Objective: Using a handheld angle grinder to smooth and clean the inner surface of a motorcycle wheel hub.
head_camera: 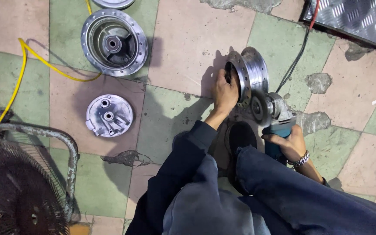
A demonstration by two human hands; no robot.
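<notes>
Tiled floor (pink-green, cracked): left hand clamped on upright wheel hub; right hand gripping angle grinder.

The left hand gripped the rim of a shiny metal wheel hub standing on edge on the tiled floor, its fingers curled over the near flange. Just beyond those fingers, to their right, the disc of a teal angle grinder met the hub's side. The right hand, a metal bracelet at its wrist, clasped the grinder's body, its fingers wrapped around the housing behind the disc. Well away from the left fingers, a second hub lay flat, with a round brake plate nearer the person. A yellow hose curved past them, and a rusty floor fan stood farthest from both hands.
</notes>
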